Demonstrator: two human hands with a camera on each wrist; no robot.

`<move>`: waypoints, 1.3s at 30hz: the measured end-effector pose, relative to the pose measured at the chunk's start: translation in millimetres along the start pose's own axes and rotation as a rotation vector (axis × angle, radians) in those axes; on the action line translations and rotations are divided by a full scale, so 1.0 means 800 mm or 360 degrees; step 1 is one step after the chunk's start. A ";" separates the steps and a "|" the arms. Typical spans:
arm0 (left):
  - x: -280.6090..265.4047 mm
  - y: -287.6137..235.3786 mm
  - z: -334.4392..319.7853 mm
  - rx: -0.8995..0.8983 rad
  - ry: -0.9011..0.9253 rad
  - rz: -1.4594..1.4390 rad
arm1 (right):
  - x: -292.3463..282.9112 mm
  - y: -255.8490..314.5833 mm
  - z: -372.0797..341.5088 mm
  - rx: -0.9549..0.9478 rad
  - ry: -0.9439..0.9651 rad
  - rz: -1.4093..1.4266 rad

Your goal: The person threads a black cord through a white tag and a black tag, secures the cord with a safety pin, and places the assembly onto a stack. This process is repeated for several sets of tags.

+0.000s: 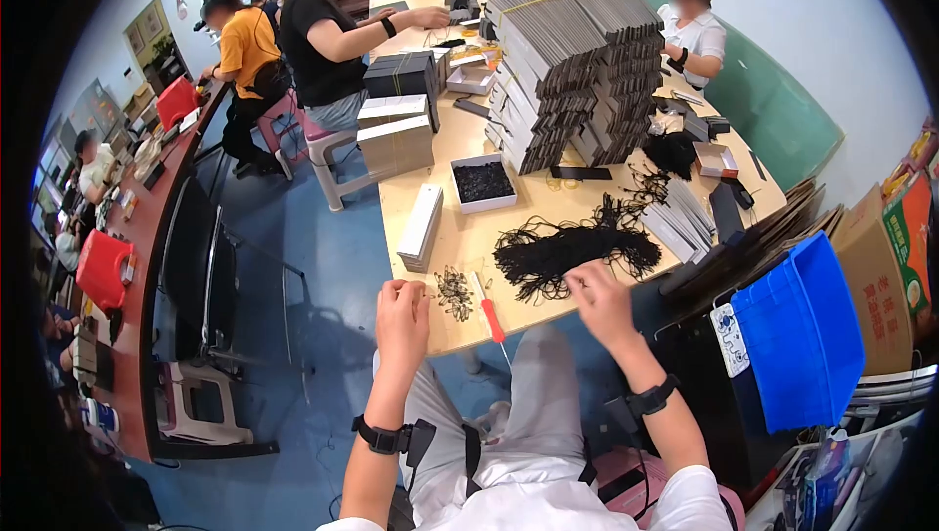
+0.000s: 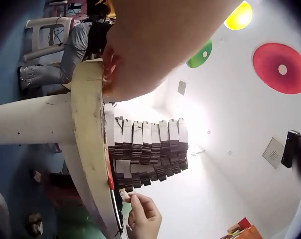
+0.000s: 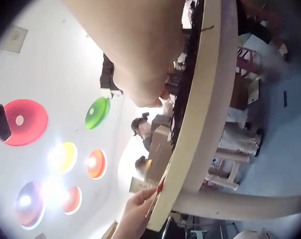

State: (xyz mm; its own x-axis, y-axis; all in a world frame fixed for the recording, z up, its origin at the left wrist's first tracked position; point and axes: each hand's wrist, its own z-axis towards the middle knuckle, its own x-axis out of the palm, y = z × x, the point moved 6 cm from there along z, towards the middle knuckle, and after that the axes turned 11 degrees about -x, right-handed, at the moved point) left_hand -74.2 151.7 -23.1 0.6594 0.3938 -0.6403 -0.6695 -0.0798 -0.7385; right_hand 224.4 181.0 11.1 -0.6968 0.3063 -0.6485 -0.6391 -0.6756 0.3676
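My left hand (image 1: 403,321) is at the table's front left edge, fingers bent, beside a pile of small brassy metal pieces (image 1: 453,293). My right hand (image 1: 602,304) hovers at the near side of a tangled bundle of black cords (image 1: 572,255). Its thumb and fingers come close together in the left wrist view, where the right hand (image 2: 144,216) shows above the table edge. I cannot tell what is between the fingertips of either hand. Between the hands lies a tool with a red handle (image 1: 491,319), its thin metal shaft sticking out past the table edge.
A long white box (image 1: 421,226) and an open white box of small black parts (image 1: 484,183) stand behind the metal pieces. Tall stacks of grey flat cartons (image 1: 572,62) rise farther back. Flat grey strips (image 1: 682,220) lie right of the cords; a blue bin (image 1: 797,335) is beyond. Several people sit around.
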 end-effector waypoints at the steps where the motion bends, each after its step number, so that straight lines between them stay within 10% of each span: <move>1: 0.003 0.001 0.002 0.0016 0.0000 0.0078 | 0.009 0.010 0.000 0.0000 -0.0002 -0.0002; 39: 0.015 -0.004 -0.042 0.0107 -0.0337 -0.0091 | 0.067 0.023 0.026 0.0120 0.0298 -0.0072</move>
State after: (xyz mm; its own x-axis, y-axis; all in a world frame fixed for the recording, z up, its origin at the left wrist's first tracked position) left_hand -52.6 125.9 -36.0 0.6154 0.5797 -0.5341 -0.6591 0.0067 -0.7520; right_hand 168.3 198.6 -2.9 -0.5987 0.2005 -0.7755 -0.6957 -0.6098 0.3795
